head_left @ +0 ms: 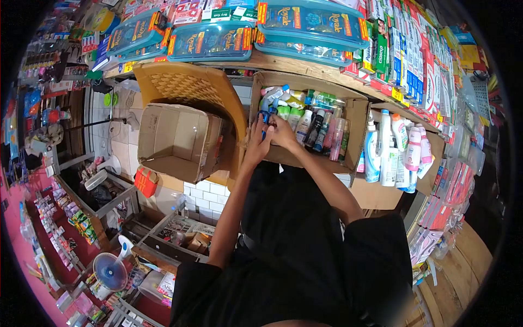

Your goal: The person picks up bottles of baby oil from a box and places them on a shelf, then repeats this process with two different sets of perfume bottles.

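A cardboard box (pixel 354 122) holds several upright bottles and spray cans, among them a white bottle (pixel 303 126) and a pink one (pixel 336 139). Over its left end, my left hand (pixel 258 143) is closed around a small blue item (pixel 265 116). My right hand (pixel 283 132) is beside it, fingers bent in against the same blue item. Green-capped bottles (pixel 294 115) stand just right of my fingers. The fingertips partly cover the blue item, so its full shape is hidden.
An empty cardboard box (pixel 180 131) rests on a yellow woven chair (pixel 188 82) at left. Blue plastic cases (pixel 210 42) and toothpaste boxes (pixel 381 49) line the shelf ahead. Large white bottles (pixel 387 158) stand in another box at right.
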A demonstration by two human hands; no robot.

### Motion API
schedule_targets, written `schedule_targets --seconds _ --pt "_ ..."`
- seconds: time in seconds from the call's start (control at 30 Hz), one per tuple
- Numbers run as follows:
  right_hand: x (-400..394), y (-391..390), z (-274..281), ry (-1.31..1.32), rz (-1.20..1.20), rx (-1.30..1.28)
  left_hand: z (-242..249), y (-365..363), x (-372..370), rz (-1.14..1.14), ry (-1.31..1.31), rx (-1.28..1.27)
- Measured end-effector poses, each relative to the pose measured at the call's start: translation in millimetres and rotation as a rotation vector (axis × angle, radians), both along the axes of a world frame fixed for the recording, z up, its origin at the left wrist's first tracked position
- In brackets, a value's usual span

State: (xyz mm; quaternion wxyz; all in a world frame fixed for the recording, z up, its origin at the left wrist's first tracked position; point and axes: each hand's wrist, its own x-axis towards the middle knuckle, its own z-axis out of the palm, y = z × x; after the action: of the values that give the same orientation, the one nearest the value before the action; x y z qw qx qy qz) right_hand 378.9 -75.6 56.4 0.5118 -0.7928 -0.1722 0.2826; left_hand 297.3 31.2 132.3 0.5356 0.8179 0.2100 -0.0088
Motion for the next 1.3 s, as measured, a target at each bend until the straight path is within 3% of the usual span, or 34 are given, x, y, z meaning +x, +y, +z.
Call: schedule_targets --seconds 0.17,0.27,0.4,0.5,0.63,0.77,0.9,0.93,1.03,1.13,1.3 --pt "-0.4 -18.2 44.8 0.008 -0.002 0.075 -19.1 -8.2 20.2 0.198 -0.04 -0.097" --pt "12.2 -29.2 37.9 0.551 0.069 0.224 -16.8 8.4 16.0 0.192 0.042 -0.395" --pt "30.7 -42.5 13.1 0.917 0.07 0.443 0.3 11.7 9.3 0.186 0.036 -0.469" --pt "46.0 -32.8 -18.6 0.814 -0.076 0.268 8.8 11.3 4.7 0.258 0.057 -0.601" --pt "39.4 -2.8 -95.0 0.075 -0.224 -0.345 29.8 12.0 -8.8 0.336 0.106 -0.799" --pt "36.4 25.3 -91.1 0.125 -0.212 -0.613 52.9 9.9 -20.2 0.361 0.095 -0.864" --pt "25.5 41.7 -115.8 0.03 -0.213 -0.634 61.1 10.3 -36.3 0.382 0.127 -0.856" --pt "25.4 35.5 -116.7 0.129 -0.211 -0.453 63.0 10.2 -38.9 0.392 0.133 -0.87" --pt "25.0 34.4 -118.0 0.129 -0.273 -0.49 65.4 9.4 -44.8 0.401 0.135 -0.901" --pt "24.6 16.0 -106.9 0.189 -0.288 -0.183 61.6 7.2 -47.1 0.384 0.118 -0.92" --pt "26.6 -20.8 -66.7 0.746 -0.294 0.355 53.1 1.8 -42.7 0.339 0.107 -1.001"
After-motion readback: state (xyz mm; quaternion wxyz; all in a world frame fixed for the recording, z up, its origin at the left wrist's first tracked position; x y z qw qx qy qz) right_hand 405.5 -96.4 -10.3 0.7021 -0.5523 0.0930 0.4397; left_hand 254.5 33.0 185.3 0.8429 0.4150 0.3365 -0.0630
